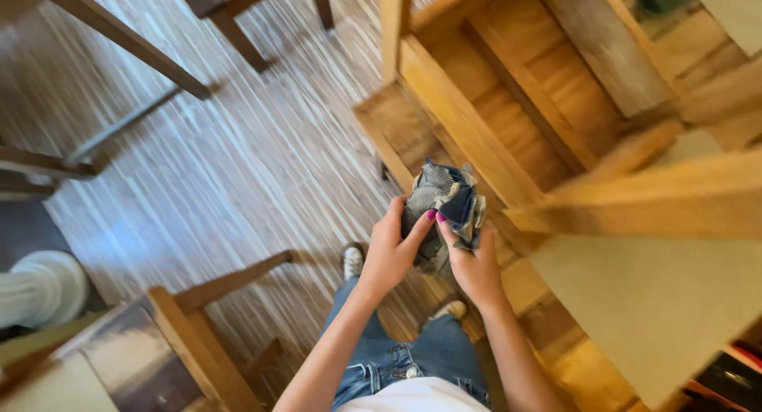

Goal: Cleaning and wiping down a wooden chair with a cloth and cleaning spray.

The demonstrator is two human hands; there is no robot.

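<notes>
- Head view: the left hand and the right hand both close around a crumpled blue-and-grey patterned cloth, held in front of the body above the striped wooden floor.
- The cloth is bunched, not yet flat or folded (so the work seems at an early stage).
- The wooden table is just beside; no container shows.

- The floor is pale streaked planks, grey and beige, with bright daylight falling across it.
- A wooden bench with a slatted honey-coloured seat stands at upper right.
- A wooden tabletop with a beige top fills the lower right.
- Dark wooden chair legs cross the upper left.
- Another wooden chair stands at lower left.
</notes>
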